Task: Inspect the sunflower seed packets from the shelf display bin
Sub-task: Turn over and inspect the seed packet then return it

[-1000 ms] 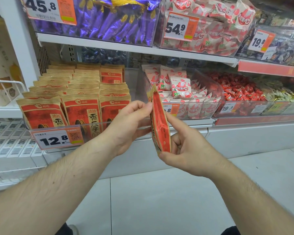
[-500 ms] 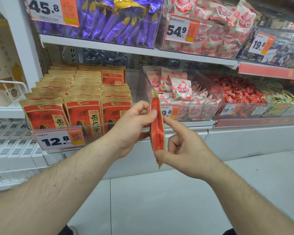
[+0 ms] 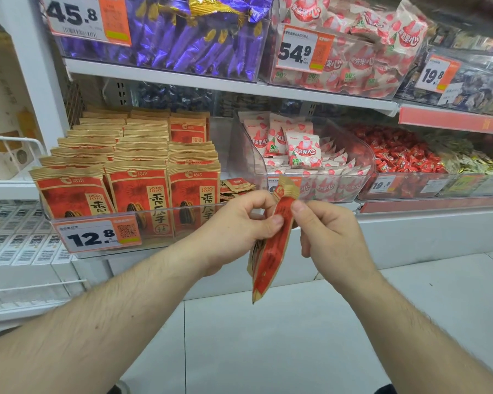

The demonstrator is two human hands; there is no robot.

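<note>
Sunflower seed packet (image 3: 271, 251) is out in front of the shelf display bin (image 3: 143, 214), edge-on and hanging tilted. Left hand (image 3: 239, 223) pinches its upper part, right hand (image 3: 325, 228) pinches it too, just opposite. More packets (image 3: 137, 191) sit upright in the bin.

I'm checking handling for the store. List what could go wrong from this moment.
1. The held seed packet hangs edge-on, pinched only near its top by the left hand and right hand; it could slip to the floor.
2. Pulling the hands apart might tear its top seal.
3. Loose packets lying flat beside the upright rows could get knocked.
</note>
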